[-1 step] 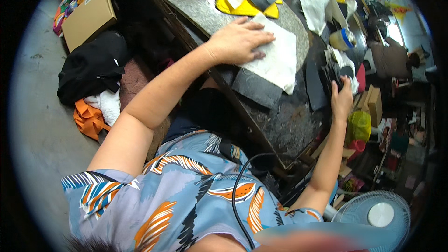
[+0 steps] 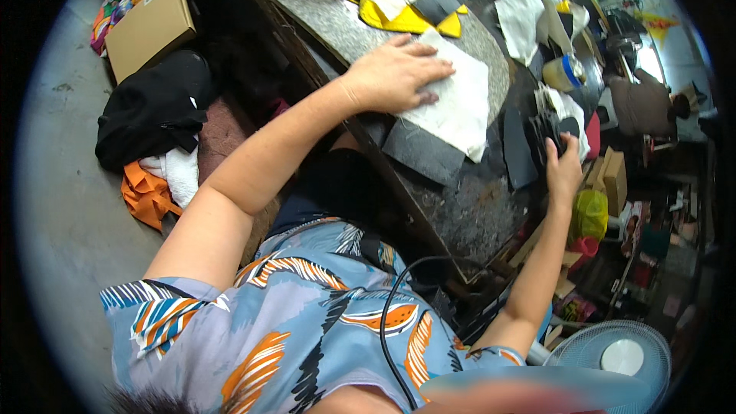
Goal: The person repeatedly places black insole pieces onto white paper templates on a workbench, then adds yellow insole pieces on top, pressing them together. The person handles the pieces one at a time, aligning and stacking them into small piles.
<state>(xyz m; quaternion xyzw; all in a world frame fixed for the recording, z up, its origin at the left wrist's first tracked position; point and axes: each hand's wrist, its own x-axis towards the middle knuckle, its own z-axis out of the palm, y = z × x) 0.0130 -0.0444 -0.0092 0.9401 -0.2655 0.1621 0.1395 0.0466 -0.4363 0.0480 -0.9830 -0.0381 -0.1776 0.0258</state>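
Observation:
My left hand (image 2: 395, 77) lies flat with its fingers spread on a white piece of cloth (image 2: 460, 103), holding nothing. Beneath the cloth's near edge is a dark grey sheet (image 2: 422, 153) on the worktable. At the table's right side, my right hand (image 2: 565, 169) has its thumb and fingers around the near end of a stack of dark, thin pieces (image 2: 544, 124). How far the fingers reach behind these pieces is hidden. A flat dark piece (image 2: 519, 149) with a curved edge lies just left of that stack.
Yellow cut pieces (image 2: 391, 19) and dark and white scraps lie at the far side of the speckled board (image 2: 345, 23). A jar with a blue rim (image 2: 562, 73) stands beyond my right hand. A fan (image 2: 613, 356) stands at lower right; a black cable (image 2: 387, 322) crosses my shirt.

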